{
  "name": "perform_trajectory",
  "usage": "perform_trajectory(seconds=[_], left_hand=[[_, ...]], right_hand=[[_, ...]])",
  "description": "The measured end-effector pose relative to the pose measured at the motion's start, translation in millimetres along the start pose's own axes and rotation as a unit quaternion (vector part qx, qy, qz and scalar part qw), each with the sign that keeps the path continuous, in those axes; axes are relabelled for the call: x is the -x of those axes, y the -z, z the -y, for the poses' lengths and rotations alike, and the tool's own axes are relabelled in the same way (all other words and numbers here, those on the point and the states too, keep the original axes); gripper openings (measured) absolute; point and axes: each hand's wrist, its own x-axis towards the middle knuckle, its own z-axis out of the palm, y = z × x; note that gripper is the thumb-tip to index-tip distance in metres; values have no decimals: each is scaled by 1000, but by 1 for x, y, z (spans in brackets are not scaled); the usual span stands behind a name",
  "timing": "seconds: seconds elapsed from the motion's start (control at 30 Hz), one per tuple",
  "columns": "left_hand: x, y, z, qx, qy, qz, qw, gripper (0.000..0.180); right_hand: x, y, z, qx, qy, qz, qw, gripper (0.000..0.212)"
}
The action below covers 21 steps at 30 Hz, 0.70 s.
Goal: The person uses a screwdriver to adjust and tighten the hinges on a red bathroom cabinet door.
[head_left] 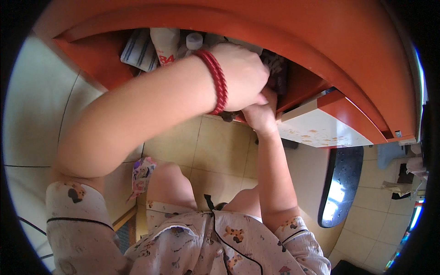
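Note:
My left hand (pixel 243 75), with a red braided bracelet at its wrist, is curled inside an opening in an orange-red cabinet. Just below, my right hand (pixel 260 115) meets it, its fingers largely covered by the left. Both look closed, but what lies between them is hidden. A dark item (pixel 228 116) peeks out under the left wrist; whether it is held I cannot tell. Beyond the left knuckles sits a dark soft-looking thing (pixel 276 68). A white bottle with red print (pixel 165 43) and a white-capped clear bottle (pixel 194 41) stand behind my left forearm.
A striped cloth (pixel 137 51) lies at the left of the opening. The orange cabinet edge (pixel 316 46) curves over my hands. A white flower-patterned panel (pixel 327 123) juts out at right. A colourful package (pixel 142 174) is beside my knee. A dark glossy panel (pixel 339 188) stands at right.

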Motion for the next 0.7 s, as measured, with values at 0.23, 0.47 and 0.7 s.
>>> perform_trajectory(seconds=[0.23, 0.47, 0.7], left_hand=[[-1, -1, 8, -5, -20, 22, 1000, 24], [10, -6, 18, 28, -42, -69, 996, 17], [9, 7, 16, 62, 122, 32, 990, 30]], right_hand=[[4, -4, -13, -175, 6, 16, 984, 28], [-2, -5, -13, -41, -39, 13, 998, 37], [33, -5, -37, -20, -2, -100, 995, 40]])
